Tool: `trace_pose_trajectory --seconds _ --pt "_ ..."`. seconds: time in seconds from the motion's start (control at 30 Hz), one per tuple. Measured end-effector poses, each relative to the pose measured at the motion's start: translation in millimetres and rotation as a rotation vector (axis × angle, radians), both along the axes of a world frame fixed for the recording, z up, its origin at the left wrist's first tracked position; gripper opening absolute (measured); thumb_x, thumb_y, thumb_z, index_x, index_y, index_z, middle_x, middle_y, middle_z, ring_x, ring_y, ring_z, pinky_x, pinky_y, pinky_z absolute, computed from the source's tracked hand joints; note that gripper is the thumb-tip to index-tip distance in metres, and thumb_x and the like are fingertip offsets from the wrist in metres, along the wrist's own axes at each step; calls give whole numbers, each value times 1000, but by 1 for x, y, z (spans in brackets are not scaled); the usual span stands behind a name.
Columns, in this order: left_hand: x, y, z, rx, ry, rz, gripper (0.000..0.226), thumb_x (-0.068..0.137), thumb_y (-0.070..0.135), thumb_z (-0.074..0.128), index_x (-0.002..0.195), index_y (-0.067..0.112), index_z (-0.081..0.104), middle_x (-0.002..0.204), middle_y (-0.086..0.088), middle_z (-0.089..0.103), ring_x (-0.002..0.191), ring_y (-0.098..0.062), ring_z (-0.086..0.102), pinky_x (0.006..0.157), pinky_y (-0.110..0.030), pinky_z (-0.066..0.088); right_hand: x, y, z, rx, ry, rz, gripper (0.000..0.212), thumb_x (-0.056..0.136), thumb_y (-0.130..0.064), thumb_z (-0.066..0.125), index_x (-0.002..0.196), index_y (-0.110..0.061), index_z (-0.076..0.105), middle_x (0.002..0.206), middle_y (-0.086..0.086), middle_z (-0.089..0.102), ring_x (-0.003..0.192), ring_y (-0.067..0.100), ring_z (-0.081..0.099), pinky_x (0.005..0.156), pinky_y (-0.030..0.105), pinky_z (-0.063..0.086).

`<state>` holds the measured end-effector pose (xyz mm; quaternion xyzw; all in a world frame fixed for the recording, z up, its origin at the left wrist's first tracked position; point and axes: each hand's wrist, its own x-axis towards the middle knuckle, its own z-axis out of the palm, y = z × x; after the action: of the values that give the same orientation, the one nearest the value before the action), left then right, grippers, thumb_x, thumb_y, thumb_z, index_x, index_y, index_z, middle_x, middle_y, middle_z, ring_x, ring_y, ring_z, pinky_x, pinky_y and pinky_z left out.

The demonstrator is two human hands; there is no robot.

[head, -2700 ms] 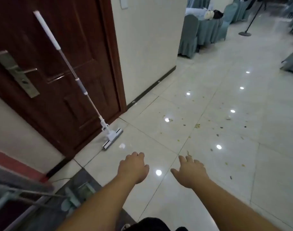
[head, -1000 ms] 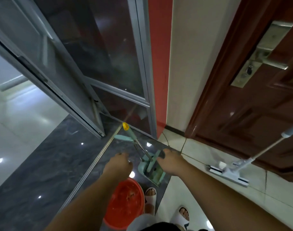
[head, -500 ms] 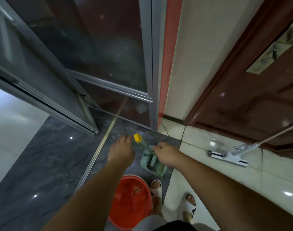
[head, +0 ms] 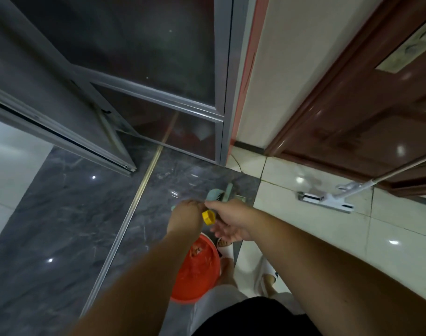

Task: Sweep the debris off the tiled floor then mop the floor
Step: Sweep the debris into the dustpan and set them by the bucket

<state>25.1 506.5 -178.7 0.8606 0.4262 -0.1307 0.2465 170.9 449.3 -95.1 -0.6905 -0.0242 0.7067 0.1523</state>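
Observation:
A green dustpan (head: 218,194) with a broom clipped in it stands on the dark marble floor by the glass door. The broom handle ends in a yellow cap (head: 208,217). My left hand (head: 185,215) is curled round the teal dustpan handle, a bit of which pokes out at its left. My right hand (head: 230,219) is just right of the cap, thumb above and fingers below it, spread and not closed. A white flat mop (head: 328,200) rests its head on the pale tiles, with its pole leaning on the brown door.
A red bucket (head: 197,270) sits right below my hands beside my feet in white slippers (head: 227,251). An open glass door with a grey metal frame (head: 223,132) stands ahead. The brown wooden door (head: 367,112) is at the right.
I have turned from the debris-strewn tiles to the corner with the dustpan. Over the last second both hands have come together at the handles, and the yellow cap has come closer to me.

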Motion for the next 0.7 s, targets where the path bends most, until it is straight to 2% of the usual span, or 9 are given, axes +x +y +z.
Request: trace_pose_trajectory --seconds 0.07,0.13,0.17,0.23,0.3,0.33,0.47,0.57,0.7 --pt "2 -3 3 0 14 -28 24 96 23 59 116 18 71 116 -10 71 108 -31 66 88 -34 48 -6 0 -2 -47 68 -96 22 94 -35 65 90 -13 64 65 6 64 53 16 58 51 21 50" --pt "0 -6 -1 -14 94 -109 27 96 30 54 120 22 64 118 -7 69 109 -30 64 85 -34 48 -11 0 -1 -96 120 -223 4 91 -12 60 88 -11 59 65 8 55 55 14 51 44 21 52" --pt "-3 -7 -3 -28 148 -143 30 97 34 51 123 22 60 119 -6 67 109 -30 64 83 -35 49 -11 0 -2 -116 139 -270 5 90 -5 56 88 -9 56 67 9 51 57 14 47 45 23 55" --pt "-8 -10 -9 -71 247 -178 34 99 38 46 127 19 53 120 -6 65 110 -31 64 81 -37 50 -13 -2 -2 -143 165 -320 7 92 1 49 91 -5 52 74 12 50 59 15 50 55 29 60" --pt "-12 -14 -14 -81 284 -226 35 99 37 48 128 19 54 118 -6 65 108 -30 65 81 -38 51 -15 -5 -3 -181 151 -322 13 94 3 47 105 -3 52 88 17 59 60 18 61 68 31 60" --pt "-13 -16 -15 -68 281 -247 35 99 39 48 127 21 56 116 -5 67 106 -29 65 81 -38 51 -16 -7 -5 -193 135 -316 14 95 4 47 106 -3 51 91 17 61 59 18 62 69 31 59" --pt "-12 -22 -20 -65 202 -255 43 97 58 46 122 25 60 110 -3 69 102 -26 66 77 -34 47 -14 -14 -4 -206 101 -356 8 96 3 46 100 -3 48 79 13 51 50 13 49 49 22 51" --pt "-8 -26 -19 -58 159 -275 45 96 61 47 123 27 60 108 -1 69 99 -25 67 78 -34 49 -3 -24 -5 -210 99 -407 3 101 -3 47 103 -4 48 74 12 49 43 11 45 37 18 45" --pt "4 -32 -16 -135 123 -281 40 98 56 47 121 26 60 109 -1 69 98 -26 67 82 -38 55 12 -40 -11 -194 78 -382 22 100 -5 49 121 -3 52 74 12 54 40 10 47 34 17 44"
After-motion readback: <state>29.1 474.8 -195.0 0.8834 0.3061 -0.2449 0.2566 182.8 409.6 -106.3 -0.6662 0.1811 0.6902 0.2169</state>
